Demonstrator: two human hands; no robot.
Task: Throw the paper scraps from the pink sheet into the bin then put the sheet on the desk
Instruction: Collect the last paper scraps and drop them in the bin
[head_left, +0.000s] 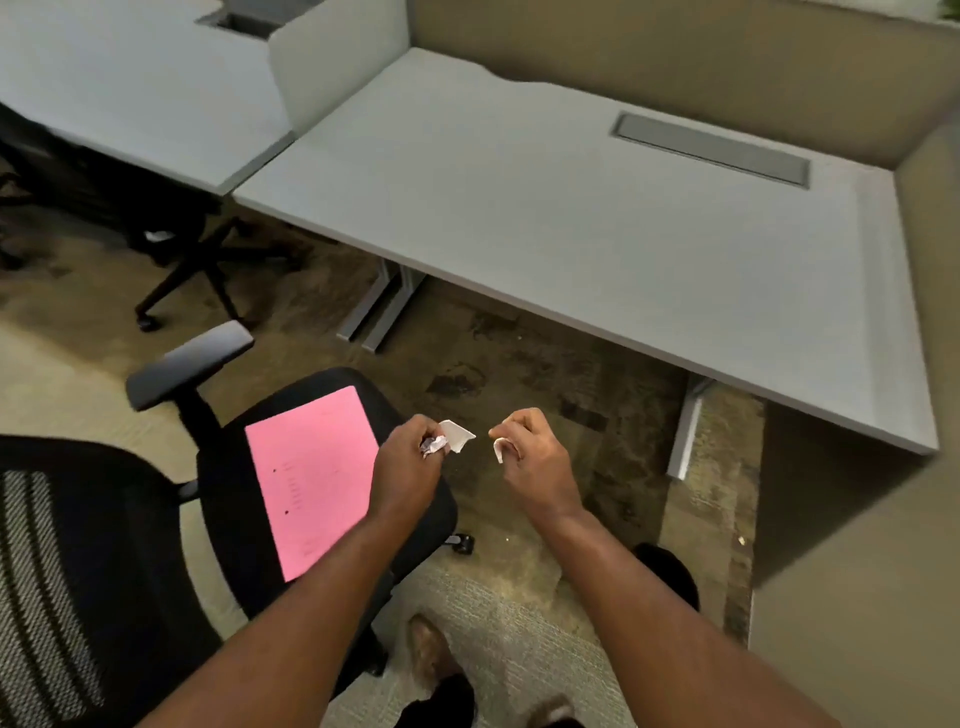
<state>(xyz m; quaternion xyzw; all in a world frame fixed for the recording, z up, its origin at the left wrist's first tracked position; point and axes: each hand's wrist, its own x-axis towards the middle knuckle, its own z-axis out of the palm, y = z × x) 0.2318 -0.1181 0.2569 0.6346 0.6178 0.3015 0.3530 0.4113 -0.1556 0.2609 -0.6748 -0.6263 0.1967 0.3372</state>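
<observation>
The left hand clutches white paper scraps; the right hand pinches a small white scrap. At nine o'clock from the left hand, the pink sheet lies flat on the black chair seat. The grey desk spreads at twelve o'clock.

Ahead of hands: desk, top bare.
Left of hands: chair, armrest raised.
Below hands: open carpet.
</observation>
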